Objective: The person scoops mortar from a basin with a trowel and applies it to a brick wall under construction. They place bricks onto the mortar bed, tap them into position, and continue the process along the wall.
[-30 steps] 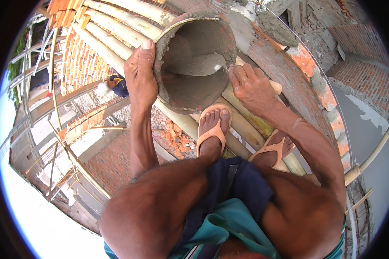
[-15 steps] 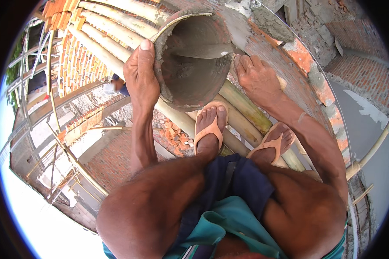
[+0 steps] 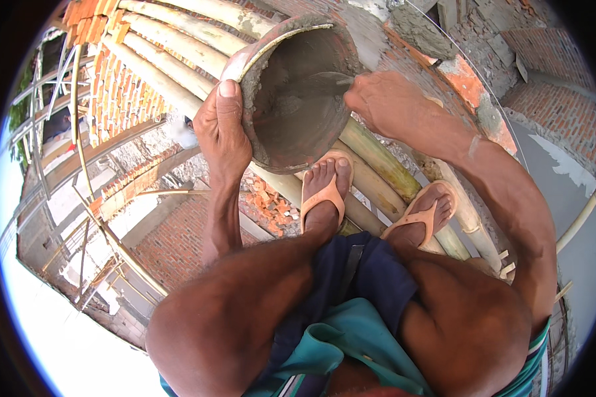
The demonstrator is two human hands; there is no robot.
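My left hand [image 3: 222, 132] grips the left rim of a round bucket [image 3: 278, 164], its thumb pressed over the edge. The bucket is tilted with its mouth toward me, and wet grey mortar [image 3: 288, 129] coats its inside. At the right side of the mouth, my right hand [image 3: 387, 102] is closed around a trowel, whose handle is hidden in the fist. Part of the metal trowel blade [image 3: 331, 77] shows inside the bucket, against the mortar.
Bamboo poles [image 3: 377, 149] lie under my feet in orange sandals [image 3: 324, 192]. A brick wall edge with mortar [image 3: 457, 79] runs along the right. Far below on the left are broken bricks [image 3: 271, 208] and a brick wall [image 3: 179, 231].
My right hand has moved up and left to the bucket's mouth, turning its back upward, and the trowel blade has shifted within the mortar. The bucket has moved slightly right with my left hand.
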